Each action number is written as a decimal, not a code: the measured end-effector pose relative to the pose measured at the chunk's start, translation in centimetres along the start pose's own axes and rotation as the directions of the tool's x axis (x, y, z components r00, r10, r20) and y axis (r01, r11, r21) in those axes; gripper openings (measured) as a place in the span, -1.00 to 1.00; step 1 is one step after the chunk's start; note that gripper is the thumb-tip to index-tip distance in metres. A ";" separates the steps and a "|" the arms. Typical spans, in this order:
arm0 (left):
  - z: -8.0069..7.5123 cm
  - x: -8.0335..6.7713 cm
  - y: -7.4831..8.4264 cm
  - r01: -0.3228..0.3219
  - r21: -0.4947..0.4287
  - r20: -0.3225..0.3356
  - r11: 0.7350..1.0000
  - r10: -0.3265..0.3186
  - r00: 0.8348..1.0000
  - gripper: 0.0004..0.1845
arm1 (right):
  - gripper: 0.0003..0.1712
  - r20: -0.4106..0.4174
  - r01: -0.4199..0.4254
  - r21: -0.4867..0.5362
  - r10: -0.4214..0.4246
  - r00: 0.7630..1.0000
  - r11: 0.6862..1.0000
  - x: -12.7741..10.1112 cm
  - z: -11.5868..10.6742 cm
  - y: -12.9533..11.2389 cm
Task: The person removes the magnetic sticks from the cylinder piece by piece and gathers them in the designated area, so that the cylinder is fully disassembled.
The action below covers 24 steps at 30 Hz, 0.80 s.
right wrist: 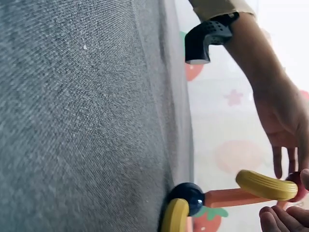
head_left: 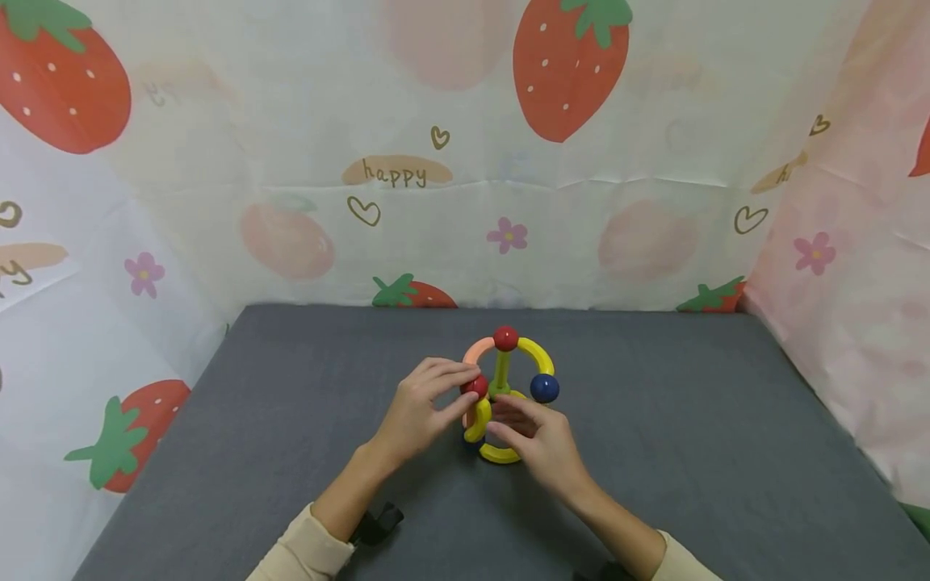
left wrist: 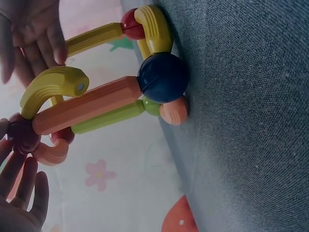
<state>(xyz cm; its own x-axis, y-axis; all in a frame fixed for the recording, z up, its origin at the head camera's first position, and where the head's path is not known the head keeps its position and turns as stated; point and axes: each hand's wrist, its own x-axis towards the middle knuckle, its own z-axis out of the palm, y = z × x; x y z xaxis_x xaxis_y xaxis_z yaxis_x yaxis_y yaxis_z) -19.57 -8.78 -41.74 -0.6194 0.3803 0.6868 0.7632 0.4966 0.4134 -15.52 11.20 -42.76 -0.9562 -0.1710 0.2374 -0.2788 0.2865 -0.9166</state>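
A frame of coloured rods and balls, like a magnetic building toy, stands on the grey cloth [head_left: 305,420]. My left hand [head_left: 421,403] pinches its front left upper red ball [head_left: 475,386] between thumb and fingers. From that ball a yellow curved rod [head_left: 477,421] sticks out, its far end free in the left wrist view. A pink rod [left wrist: 89,104] joins the ball to a dark blue ball [left wrist: 163,77] on the cloth. My right hand [head_left: 545,448] is just right of the yellow curved rod, thumb and fingers apart, with nothing seen between them.
Another red ball [head_left: 505,338] tops the back of the frame, over a green rod [head_left: 501,369]. A second blue ball [head_left: 544,388] sits at the right under a yellow arch [head_left: 538,355]. Strawberry-printed curtain [head_left: 465,242] hangs behind and at both sides.
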 end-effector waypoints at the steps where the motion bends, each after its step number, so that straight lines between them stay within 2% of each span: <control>1: 0.0 0.0 0.0 0.002 0.000 0.000 1.000 -0.002 1.000 -0.64 | -0.54 0.005 -0.011 0.007 0.011 1.000 1.000 0.1 0.2 0.1; 8: -0.1 0.0 0.0 0.021 -0.003 0.001 1.000 -0.021 1.000 -0.64 | -0.66 -0.026 -0.027 0.021 0.028 0.999 0.999 0.7 1.4 0.4; 14: -0.2 0.0 0.3 0.026 -0.014 0.000 1.000 -0.026 1.000 -0.65 | -0.73 -0.047 -0.035 0.000 0.035 0.998 0.999 0.8 1.5 0.2; 18: -0.2 0.1 0.3 0.016 -0.021 0.002 1.000 -0.016 1.000 -0.64 | -0.75 -0.015 -0.019 -0.007 0.019 1.000 1.000 0.8 1.2 0.1; 24: -0.3 0.0 0.3 0.005 -0.018 0.003 1.000 -0.005 1.000 -0.64 | -0.74 0.052 0.052 -0.063 -0.048 0.997 0.997 0.7 0.7 0.2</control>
<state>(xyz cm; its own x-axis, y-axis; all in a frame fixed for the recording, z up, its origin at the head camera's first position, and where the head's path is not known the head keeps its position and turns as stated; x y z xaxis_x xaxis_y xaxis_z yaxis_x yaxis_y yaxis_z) -19.31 -8.84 -41.44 -0.6238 0.3804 0.6828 0.7633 0.4843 0.4275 -16.22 10.52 -42.99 -0.9357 -0.2338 0.2642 -0.3328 0.3364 -0.8810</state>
